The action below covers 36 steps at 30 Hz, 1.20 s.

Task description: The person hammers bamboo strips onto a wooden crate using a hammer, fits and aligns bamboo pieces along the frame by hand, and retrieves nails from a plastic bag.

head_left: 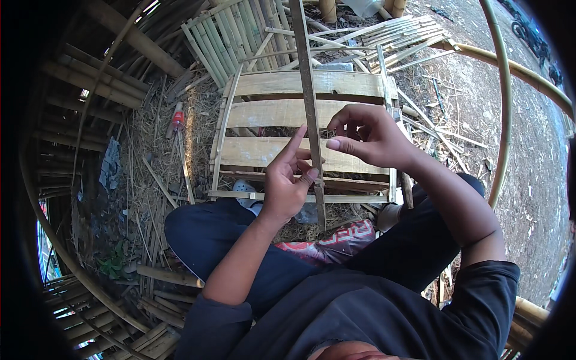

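A long, thin dark wooden strip [307, 78] stands up in front of me, running from the top edge of the view down to near my lap. My left hand [290, 180] grips its lower part between thumb and fingers, with the index finger stretched along its left side. On the other side, my right hand [372, 135] is close to the strip with its fingers curled and thumb forward. Something small and thin may be at its fingertips, too small to name. Behind the hands lies a low slatted bench of pale wooden planks [264, 114], edged with thin bamboo strips [226, 123].
A bamboo slat panel [231, 36] leans beyond the bench, beside a pile of split bamboo strips [408, 39]. A red-labelled bottle [178, 117] stands at left on straw-littered ground. Bent bamboo poles [503, 102] arch at right. A printed sack [336, 243] lies between my legs.
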Available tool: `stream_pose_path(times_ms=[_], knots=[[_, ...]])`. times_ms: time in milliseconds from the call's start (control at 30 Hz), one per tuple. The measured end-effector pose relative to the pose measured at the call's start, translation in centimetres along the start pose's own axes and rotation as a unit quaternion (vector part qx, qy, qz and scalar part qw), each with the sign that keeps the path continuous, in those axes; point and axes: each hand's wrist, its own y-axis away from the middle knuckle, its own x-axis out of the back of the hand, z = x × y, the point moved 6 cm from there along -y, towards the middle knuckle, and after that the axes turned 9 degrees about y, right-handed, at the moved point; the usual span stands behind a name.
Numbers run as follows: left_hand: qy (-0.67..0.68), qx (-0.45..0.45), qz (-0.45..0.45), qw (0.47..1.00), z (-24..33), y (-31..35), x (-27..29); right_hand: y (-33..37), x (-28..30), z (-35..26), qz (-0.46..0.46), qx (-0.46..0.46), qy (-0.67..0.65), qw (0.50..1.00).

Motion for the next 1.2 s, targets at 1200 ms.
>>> stream_pose_path(times_ms=[1200], knots=[[-0.043,0.122,0.072,0.989,-1.9,0.1,1.3,1.0,-0.9,-2.2,0.167,0.262,0.354,0.882]])
